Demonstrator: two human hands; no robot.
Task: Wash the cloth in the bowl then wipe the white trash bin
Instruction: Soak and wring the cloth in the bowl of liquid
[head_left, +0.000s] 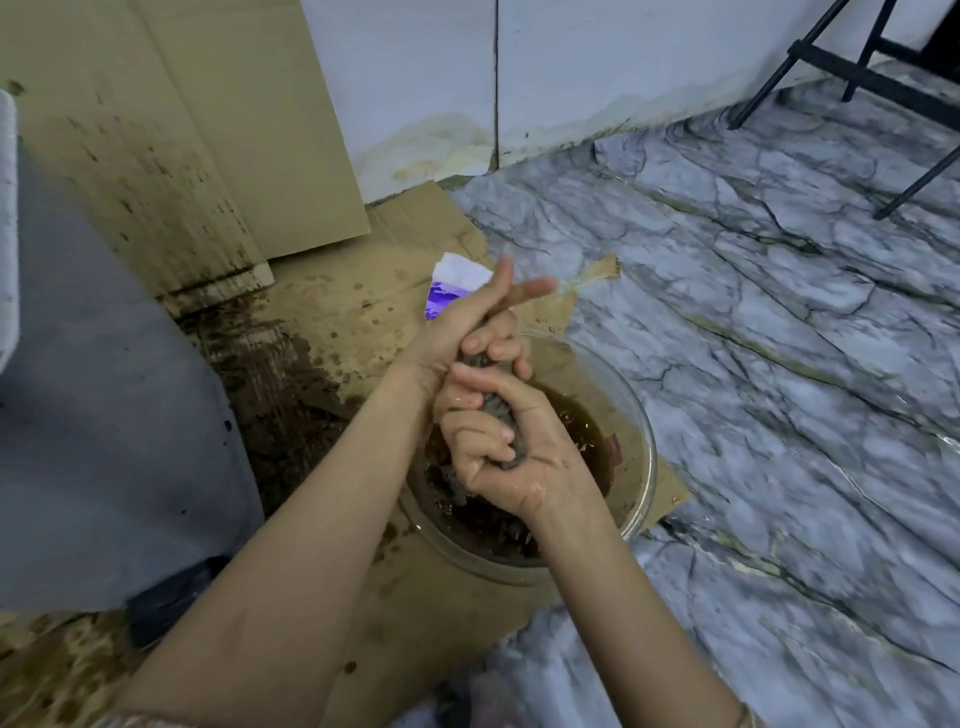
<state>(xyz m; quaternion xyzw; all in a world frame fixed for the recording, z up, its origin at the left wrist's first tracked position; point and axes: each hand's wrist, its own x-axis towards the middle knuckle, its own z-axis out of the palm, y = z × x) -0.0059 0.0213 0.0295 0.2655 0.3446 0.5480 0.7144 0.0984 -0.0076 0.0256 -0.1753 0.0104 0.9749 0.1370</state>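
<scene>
A twisted grey cloth (494, 413) is gripped by both hands just above a clear glass bowl (643, 457) that holds dark brown water. My left hand (467, 322) grips the cloth's upper end, with the forefinger sticking out. My right hand (501, 452) is wet and wraps the lower end; a bit of cloth hangs below it into the water. The hands hide most of the cloth. A white edge (6, 223) shows at the far left of the head view; I cannot tell whether it is the trash bin.
The bowl stands on stained, wet cardboard (332, 312) laid on a marble-pattern floor (753, 312). Cardboard sheets (171, 130) lean on the wall behind. A purple-and-white packet (449, 288) lies beyond the hands. Black stand legs (852, 78) are at the top right. Grey fabric (104, 415) fills the left.
</scene>
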